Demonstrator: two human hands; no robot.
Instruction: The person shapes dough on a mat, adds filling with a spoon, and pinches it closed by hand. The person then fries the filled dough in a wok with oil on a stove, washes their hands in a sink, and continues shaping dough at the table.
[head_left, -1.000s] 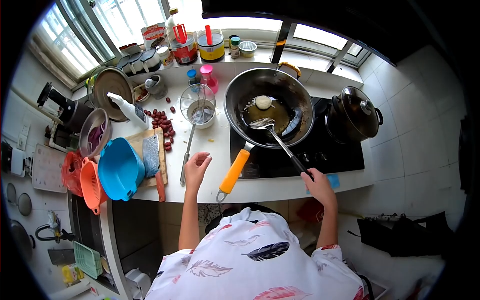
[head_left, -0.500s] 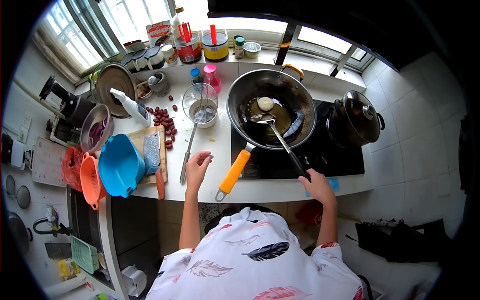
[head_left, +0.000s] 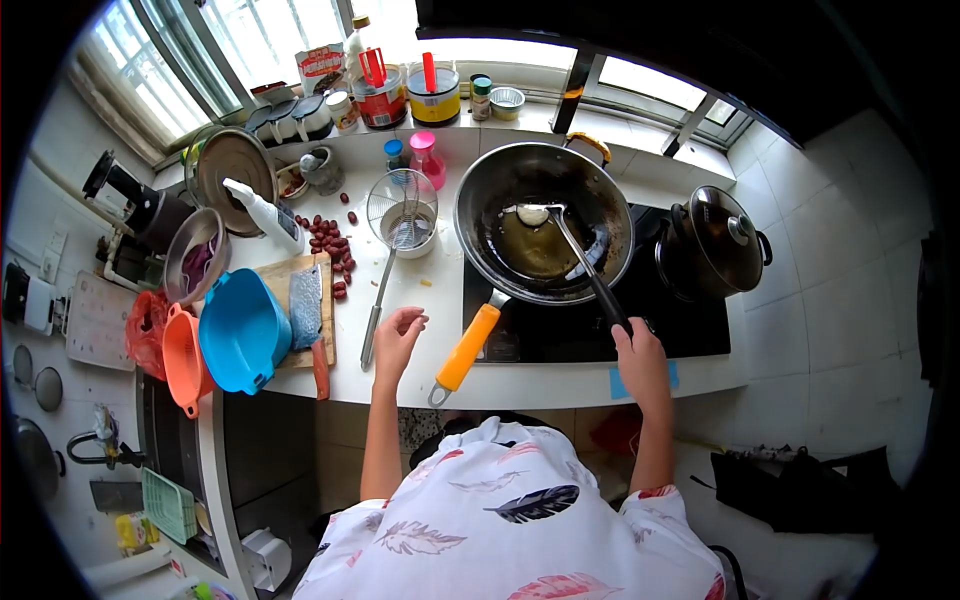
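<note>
My right hand [head_left: 642,362] is closed around the black handle of a metal spatula [head_left: 572,236], which slants into the wok [head_left: 622,222]. The spatula's blade is against a pale round piece of food [head_left: 531,215] that lies in the yellowish oil [head_left: 540,250]. Part of that piece is hidden by the blade. Above the counter, between the wok's orange handle [head_left: 468,347] and the long-handled wire strainer [head_left: 377,310], hovers my left hand [head_left: 398,342]. Its fingers are loosely bent and hold nothing that I can see. The strainer rests over a white bowl [head_left: 425,245].
A lidded pot [head_left: 705,240] stands on the cooktop [head_left: 600,340] to the right. To the left are red dates [head_left: 328,240], a cleaver [head_left: 306,305] on a cutting board [head_left: 328,345], a blue basin [head_left: 240,330], an orange colander [head_left: 183,360] and a white bottle [head_left: 265,215].
My right hand has moved slightly up and to the right. The spatula's blade has shifted upward in the wok, onto the pale round piece. My left hand has barely moved.
</note>
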